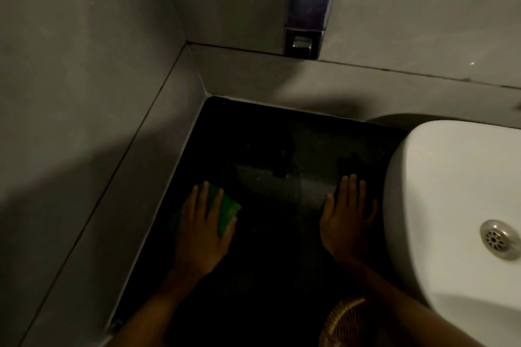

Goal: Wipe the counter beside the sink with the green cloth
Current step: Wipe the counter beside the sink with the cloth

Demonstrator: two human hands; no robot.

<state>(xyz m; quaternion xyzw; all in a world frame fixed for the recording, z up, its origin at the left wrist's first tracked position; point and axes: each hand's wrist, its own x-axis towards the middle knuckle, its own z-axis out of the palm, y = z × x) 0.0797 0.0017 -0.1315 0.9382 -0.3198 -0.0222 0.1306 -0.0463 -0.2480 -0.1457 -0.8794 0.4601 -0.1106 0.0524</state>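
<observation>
Two hands rest flat on the dark table, and the wipe turns on which of them has the cloth. The left hand (pixel 201 229) lies palm-down with fingers spread on the green cloth (pixel 227 213), pressing it to the surface rather than clutching it; the cloth shows mostly at 1 o'clock of that hand, its long axis running from about 7 to 1 o'clock, close to the wall at the left edge. The right hand (pixel 348 222) is open and empty, flat on the table (pixel 282 248) just beside the white sink (pixel 451 177), well apart from the cloth at its 9 o'clock. The unwiped stretch, in my judgement, lies toward 12 and 3 o'clock of the cloth, so the left hand should carry the stroke. A wicker basket (pixel 345 321) sits at 6 o'clock.
</observation>
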